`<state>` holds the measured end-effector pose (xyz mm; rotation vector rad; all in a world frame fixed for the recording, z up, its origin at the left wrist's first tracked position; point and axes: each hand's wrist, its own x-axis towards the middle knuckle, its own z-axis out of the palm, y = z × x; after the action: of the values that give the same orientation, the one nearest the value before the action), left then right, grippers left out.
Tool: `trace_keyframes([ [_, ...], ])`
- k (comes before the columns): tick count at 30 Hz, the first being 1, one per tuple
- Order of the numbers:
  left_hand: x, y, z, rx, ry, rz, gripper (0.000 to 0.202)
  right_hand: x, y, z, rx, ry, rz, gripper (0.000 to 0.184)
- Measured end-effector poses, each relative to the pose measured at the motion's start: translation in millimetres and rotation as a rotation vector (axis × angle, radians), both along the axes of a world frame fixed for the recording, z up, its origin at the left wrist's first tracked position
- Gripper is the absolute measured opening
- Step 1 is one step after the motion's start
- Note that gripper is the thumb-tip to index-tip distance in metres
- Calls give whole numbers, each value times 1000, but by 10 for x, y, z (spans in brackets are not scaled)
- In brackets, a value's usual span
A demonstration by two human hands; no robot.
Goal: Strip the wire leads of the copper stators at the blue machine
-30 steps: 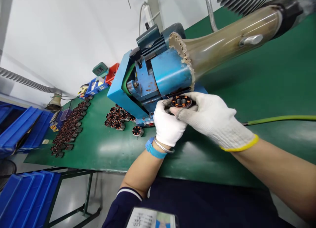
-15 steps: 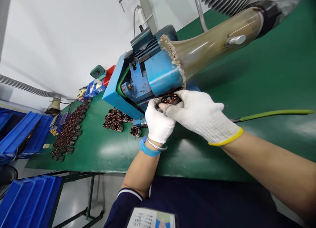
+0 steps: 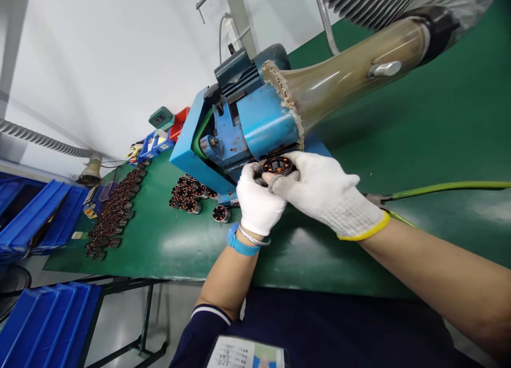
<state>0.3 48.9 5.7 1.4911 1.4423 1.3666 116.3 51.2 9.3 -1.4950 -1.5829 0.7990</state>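
Both my hands wear white knit gloves and together grip one small motor stator (image 3: 278,166), a dark ring with copper windings. My left hand (image 3: 258,204) is closed on its near left side. My right hand (image 3: 325,191) wraps over it from the right, fingers pinched on its rim. The stator sits right at the lower front of a blue bench machine (image 3: 243,128), beneath the frayed mouth of a clear brownish suction tube (image 3: 351,75).
A green table (image 3: 167,240) carries a small cluster of stators (image 3: 188,193) left of the machine and a long row of several more (image 3: 114,211) further left. Blue bins (image 3: 32,219) stand at the left. A green cable (image 3: 447,187) crosses at right.
The stator and both hands stay pressed at the machine's front; the view shifted slightly, and the hands sit a little lower than half a second ago.
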Motion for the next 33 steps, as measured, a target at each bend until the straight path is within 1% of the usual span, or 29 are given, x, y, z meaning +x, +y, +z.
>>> trace_keyframes([
  [3,-1,-8,-59,2,-21,16,50,-1,-6,-3,-3,-29,-2,25],
  [6,-13,-14,-90,14,5,34,49,-8,-14,-10,22,16,42,26],
  [8,-24,-8,-73,20,26,32,49,-18,-11,-8,7,32,54,26],
  [10,-36,5,-40,23,40,14,45,-28,-3,-8,-7,25,37,23],
  [13,-53,21,-22,36,36,-38,42,-28,-8,-42,14,26,3,22],
  [15,-67,14,-55,47,40,-85,45,-8,-47,-101,43,32,-17,27],
  [17,-83,-14,-120,44,52,-141,53,27,-121,-190,93,15,-34,35],
  [22,-146,-112,-300,-51,-33,-271,70,131,-364,-435,292,-50,-17,67],
  [24,-189,-123,-341,-53,-61,-309,71,163,-420,-491,369,-49,12,72],
  [26,-235,-104,-362,-41,-62,-338,70,188,-433,-517,409,-59,43,70],
  [28,-272,-60,-371,-61,-80,-371,72,204,-409,-526,397,-79,49,66],
  [31,-294,28,-371,-142,-145,-442,82,207,-339,-529,327,-71,-6,61],
  [33,-284,83,-360,-170,-170,-460,85,197,-287,-521,278,-45,-41,62],
])
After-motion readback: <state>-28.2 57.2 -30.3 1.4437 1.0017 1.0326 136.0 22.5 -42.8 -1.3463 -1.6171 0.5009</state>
